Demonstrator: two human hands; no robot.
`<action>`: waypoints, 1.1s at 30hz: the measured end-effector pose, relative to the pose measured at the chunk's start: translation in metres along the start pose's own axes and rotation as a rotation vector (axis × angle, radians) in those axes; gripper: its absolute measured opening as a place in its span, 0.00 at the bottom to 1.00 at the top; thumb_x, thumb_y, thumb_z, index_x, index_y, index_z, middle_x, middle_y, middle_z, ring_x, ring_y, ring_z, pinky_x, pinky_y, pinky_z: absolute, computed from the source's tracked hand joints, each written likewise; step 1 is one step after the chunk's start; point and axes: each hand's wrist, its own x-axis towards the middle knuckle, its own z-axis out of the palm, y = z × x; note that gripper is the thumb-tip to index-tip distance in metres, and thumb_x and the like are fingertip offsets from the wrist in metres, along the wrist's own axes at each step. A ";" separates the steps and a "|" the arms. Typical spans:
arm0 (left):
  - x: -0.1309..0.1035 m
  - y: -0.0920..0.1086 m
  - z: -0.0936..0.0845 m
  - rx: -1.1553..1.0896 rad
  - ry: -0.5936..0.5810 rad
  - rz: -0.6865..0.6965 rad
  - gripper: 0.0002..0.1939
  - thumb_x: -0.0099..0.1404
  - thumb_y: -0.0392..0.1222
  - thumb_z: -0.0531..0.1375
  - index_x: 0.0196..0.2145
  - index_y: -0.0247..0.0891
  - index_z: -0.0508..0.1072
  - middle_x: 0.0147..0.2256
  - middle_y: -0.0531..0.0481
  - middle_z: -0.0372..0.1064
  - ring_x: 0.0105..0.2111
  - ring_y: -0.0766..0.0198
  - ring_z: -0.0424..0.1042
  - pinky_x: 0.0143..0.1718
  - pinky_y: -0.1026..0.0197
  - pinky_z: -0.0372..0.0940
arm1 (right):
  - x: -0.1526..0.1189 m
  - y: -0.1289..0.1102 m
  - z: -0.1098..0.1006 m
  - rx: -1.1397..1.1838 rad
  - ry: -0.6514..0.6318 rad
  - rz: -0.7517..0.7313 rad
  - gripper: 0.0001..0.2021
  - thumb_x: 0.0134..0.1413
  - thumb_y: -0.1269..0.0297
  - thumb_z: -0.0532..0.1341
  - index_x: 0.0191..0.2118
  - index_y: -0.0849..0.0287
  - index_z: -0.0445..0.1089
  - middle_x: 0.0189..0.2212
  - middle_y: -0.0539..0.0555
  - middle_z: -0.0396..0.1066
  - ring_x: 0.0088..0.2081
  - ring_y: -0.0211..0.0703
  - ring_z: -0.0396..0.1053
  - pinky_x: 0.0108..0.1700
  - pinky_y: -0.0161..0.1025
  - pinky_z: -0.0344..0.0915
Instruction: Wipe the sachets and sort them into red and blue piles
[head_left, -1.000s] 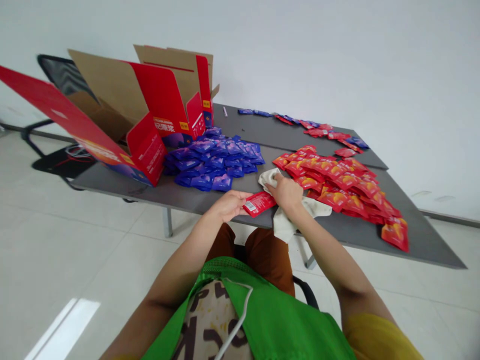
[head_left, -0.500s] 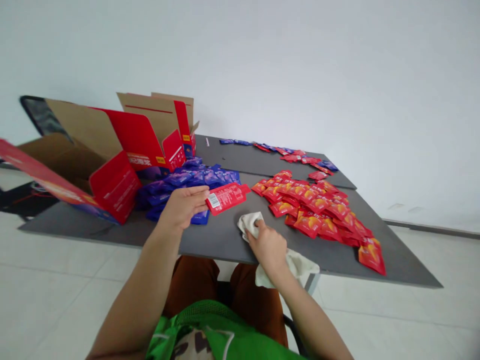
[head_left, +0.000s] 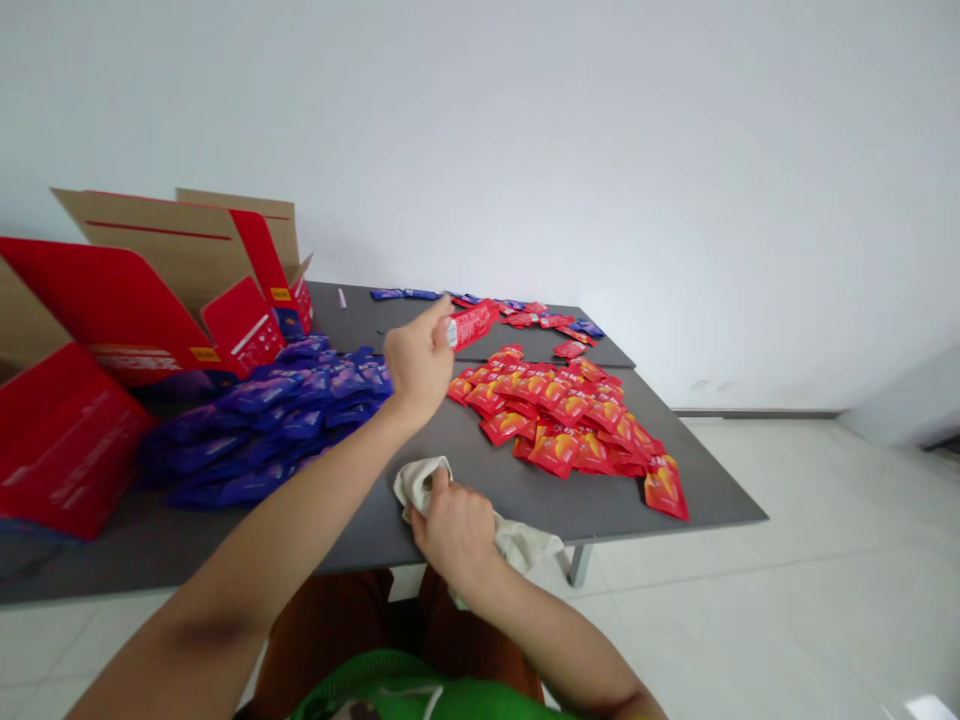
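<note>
My left hand (head_left: 420,362) is closed around one end of a red pouch (head_left: 474,324), held up above the table between the blue and red piles. Bunched in my right hand (head_left: 456,530) is a pale cloth (head_left: 525,543), pressed on the table near its front edge, with one end trailing to the right. Beyond the cloth lies a heap of red pouches (head_left: 570,405) with orange fruit prints. Left of my left hand is a pile of blue-purple pouches (head_left: 289,410), partly covered by my forearm.
Open red cardboard boxes (head_left: 161,325) with raised flaps stand at the left of the grey table (head_left: 600,508). Along the back, a row of blue pouches (head_left: 405,294) and red pouches (head_left: 556,321) lies near the white wall. A small pale stick (head_left: 342,298) lies there too.
My left hand has moved farther out with the red pouch, turning its back upward. My view has swung right, shifting the table leftward. My right hand still grips the cloth.
</note>
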 end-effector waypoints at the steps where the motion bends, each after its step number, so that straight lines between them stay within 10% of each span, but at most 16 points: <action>1: 0.001 0.001 0.020 0.030 -0.050 0.081 0.21 0.64 0.39 0.56 0.55 0.39 0.70 0.52 0.46 0.70 0.57 0.51 0.62 0.48 0.60 0.64 | 0.002 0.000 0.000 0.007 -0.012 0.013 0.19 0.57 0.51 0.56 0.46 0.61 0.61 0.31 0.59 0.74 0.32 0.51 0.74 0.32 0.41 0.66; 8: -0.004 -0.031 0.135 0.159 -0.574 0.505 0.20 0.65 0.36 0.51 0.50 0.27 0.72 0.51 0.27 0.66 0.51 0.49 0.66 0.53 0.51 0.55 | 0.005 0.003 -0.002 0.041 -0.008 0.018 0.16 0.56 0.54 0.57 0.42 0.63 0.66 0.31 0.62 0.74 0.33 0.53 0.74 0.34 0.43 0.68; 15: -0.024 -0.069 0.158 0.408 -0.915 0.774 0.19 0.58 0.32 0.55 0.47 0.27 0.74 0.38 0.29 0.73 0.41 0.48 0.71 0.46 0.49 0.60 | 0.005 0.011 -0.002 0.061 -0.015 0.067 0.13 0.56 0.58 0.56 0.34 0.63 0.71 0.30 0.64 0.75 0.34 0.56 0.75 0.34 0.45 0.68; 22: 0.025 -0.062 0.089 0.519 -0.559 0.609 0.25 0.62 0.37 0.53 0.57 0.35 0.68 0.48 0.36 0.72 0.46 0.52 0.71 0.51 0.53 0.60 | -0.014 0.016 -0.028 0.035 -0.026 0.049 0.16 0.55 0.56 0.59 0.45 0.60 0.68 0.28 0.59 0.76 0.28 0.52 0.75 0.29 0.39 0.64; 28: 0.083 -0.090 -0.006 0.437 -0.198 0.162 0.19 0.64 0.34 0.49 0.46 0.34 0.75 0.32 0.46 0.78 0.32 0.64 0.76 0.38 0.63 0.67 | -0.026 0.033 -0.067 0.047 0.147 -0.065 0.10 0.59 0.54 0.55 0.41 0.49 0.69 0.26 0.53 0.75 0.27 0.49 0.74 0.25 0.36 0.58; 33: 0.096 -0.105 -0.057 0.539 -0.074 0.135 0.18 0.64 0.34 0.49 0.43 0.35 0.76 0.30 0.48 0.77 0.30 0.66 0.75 0.35 0.66 0.65 | 0.006 0.026 -0.074 0.064 0.126 -0.101 0.11 0.62 0.54 0.53 0.40 0.48 0.71 0.29 0.53 0.74 0.30 0.46 0.74 0.27 0.35 0.56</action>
